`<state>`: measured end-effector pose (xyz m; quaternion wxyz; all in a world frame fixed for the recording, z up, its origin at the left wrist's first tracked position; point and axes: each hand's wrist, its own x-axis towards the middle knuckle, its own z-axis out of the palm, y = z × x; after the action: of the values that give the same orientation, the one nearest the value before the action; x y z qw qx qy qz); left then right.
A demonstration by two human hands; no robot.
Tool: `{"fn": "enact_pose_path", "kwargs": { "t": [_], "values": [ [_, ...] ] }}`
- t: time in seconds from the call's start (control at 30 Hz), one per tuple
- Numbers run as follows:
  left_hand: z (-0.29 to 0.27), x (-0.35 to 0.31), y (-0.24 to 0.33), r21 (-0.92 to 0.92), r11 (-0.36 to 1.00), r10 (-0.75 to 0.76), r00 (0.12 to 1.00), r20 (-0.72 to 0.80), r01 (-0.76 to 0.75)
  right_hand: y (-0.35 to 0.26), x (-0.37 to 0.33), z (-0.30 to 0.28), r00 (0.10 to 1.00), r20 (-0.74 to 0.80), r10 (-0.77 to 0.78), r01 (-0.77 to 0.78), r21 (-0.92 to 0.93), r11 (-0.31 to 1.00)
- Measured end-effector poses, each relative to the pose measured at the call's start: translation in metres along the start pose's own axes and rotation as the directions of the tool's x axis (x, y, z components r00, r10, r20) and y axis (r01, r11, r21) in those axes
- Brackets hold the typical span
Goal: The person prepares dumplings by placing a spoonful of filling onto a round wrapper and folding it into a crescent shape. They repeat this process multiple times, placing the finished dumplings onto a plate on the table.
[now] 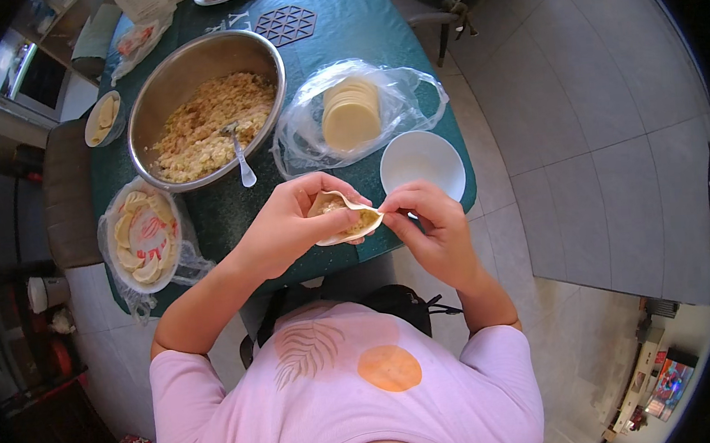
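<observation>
A half-folded dumpling (353,221), its pale wrapper still open around crumbly filling, is held in front of my body near the table edge. My left hand (289,224) cradles it, thumb lying over the filling and fingers behind. My right hand (431,226) pinches the wrapper's right corner between thumb and fingertips. Just beyond my right hand is a white bowl (423,166). A stack of round dumpling wrappers (351,113) lies in a clear plastic bag (299,135). To the left, a large metal basin (140,113) contains filling (216,120), with a spoon (242,157) resting in it.
A plate (177,249) with several folded dumplings sits at the table's left edge on plastic. Behind it stands a small bowl (105,120) with pale pieces. A dark lattice trivet (286,25) lies on the green tablecloth (341,25). A brown chair (69,192) flanks the left side.
</observation>
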<state>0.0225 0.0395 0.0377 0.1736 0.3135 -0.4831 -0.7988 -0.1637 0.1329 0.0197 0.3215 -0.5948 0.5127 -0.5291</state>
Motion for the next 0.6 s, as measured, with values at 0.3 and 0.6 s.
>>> {"fn": "enact_pose_path", "kwargs": {
  "t": [0.3,0.6],
  "values": [
    [0.003,-0.01,0.006,0.056,0.998,0.009,1.0,0.019,-0.01,-0.014,0.009,-0.007,0.979,0.18,-0.091,0.113,-0.12,0.986],
    [0.0,-0.016,0.0,0.252,0.946,0.185,0.977,0.107,-0.206,-0.017,0.005,-0.001,0.977,0.139,-0.163,0.183,-0.147,0.972]
  ]
}}
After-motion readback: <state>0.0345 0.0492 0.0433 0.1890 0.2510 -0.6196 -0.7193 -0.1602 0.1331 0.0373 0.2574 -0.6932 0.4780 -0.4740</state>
